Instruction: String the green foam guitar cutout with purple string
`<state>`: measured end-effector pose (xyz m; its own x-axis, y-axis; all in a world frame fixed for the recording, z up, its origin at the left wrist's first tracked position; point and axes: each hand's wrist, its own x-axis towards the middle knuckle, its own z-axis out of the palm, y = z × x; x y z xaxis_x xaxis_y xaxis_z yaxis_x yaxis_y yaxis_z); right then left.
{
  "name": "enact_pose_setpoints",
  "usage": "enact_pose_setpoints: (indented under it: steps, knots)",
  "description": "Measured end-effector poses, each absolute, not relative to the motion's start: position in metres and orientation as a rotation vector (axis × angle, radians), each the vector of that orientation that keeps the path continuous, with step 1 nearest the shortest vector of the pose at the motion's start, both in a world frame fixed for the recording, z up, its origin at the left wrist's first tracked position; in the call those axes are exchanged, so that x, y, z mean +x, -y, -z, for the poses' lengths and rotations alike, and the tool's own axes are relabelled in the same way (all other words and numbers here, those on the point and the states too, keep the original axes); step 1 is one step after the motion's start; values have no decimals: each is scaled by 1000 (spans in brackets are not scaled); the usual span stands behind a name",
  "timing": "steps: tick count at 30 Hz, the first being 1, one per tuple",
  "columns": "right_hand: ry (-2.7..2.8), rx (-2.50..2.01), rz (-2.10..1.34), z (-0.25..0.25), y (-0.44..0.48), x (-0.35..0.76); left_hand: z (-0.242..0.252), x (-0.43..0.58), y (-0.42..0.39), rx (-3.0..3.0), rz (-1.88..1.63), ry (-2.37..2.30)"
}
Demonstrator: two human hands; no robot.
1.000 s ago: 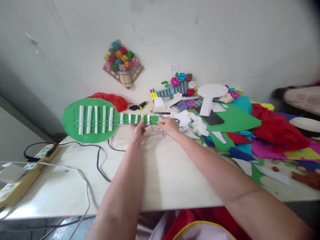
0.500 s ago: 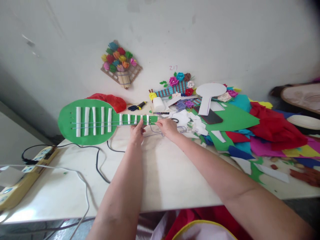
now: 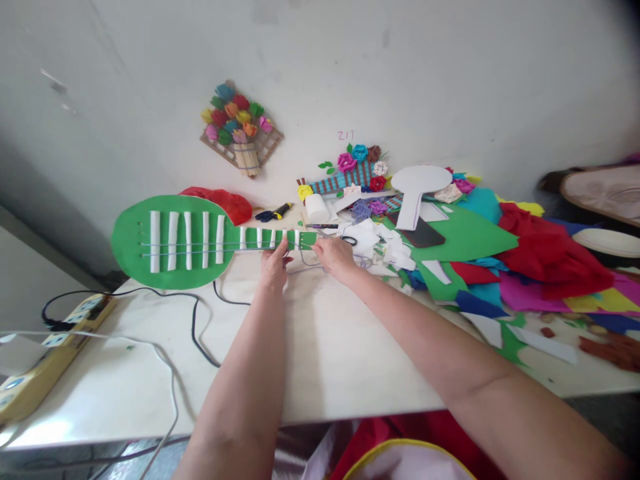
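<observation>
A green foam or paper guitar shape (image 3: 133, 267) lies to the left, its round body crossed by several white strips. Thin bluish yarn (image 3: 195, 245) runs along it in lines, from small holes in the body to the neck. My left hand (image 3: 275, 267) is closed round the neck (image 3: 266, 238), with the thumb on top and the fingers underneath. At the neck's right end, beside a group of small holes, my right hand (image 3: 336, 257) pinches a thin strand that looks like the yarn. Its fingertips are small and partly hidden. A loose loop of yarn hangs below them.
Scissors (image 3: 350, 241), white paper scraps (image 3: 397, 253) and a white guitar-shaped cutout (image 3: 421, 179) lie to the right, with a dark phone (image 3: 425, 233). Pliers (image 3: 274, 213) and red material (image 3: 239, 205) sit behind. A power strip (image 3: 75, 327) and cables occupy the left.
The guitar shape's round body has shifted and tilted very slightly. Both hands keep nearly the same places, and the loose yarn by my right hand has changed its curve a little.
</observation>
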<state>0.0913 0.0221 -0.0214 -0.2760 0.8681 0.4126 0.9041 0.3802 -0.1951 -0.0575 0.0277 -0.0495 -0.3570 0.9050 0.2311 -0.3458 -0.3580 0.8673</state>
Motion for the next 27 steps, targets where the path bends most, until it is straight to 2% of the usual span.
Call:
enact_pose_setpoints:
  steps: [14, 27]
  knots:
    - [2181, -1569, 19, 17, -18, 86, 48, -51, -28, 1002, -1829, -944]
    - [1672, -1497, -548, 33, -40, 79, 49, -46, -31, 1041, -1755, -940]
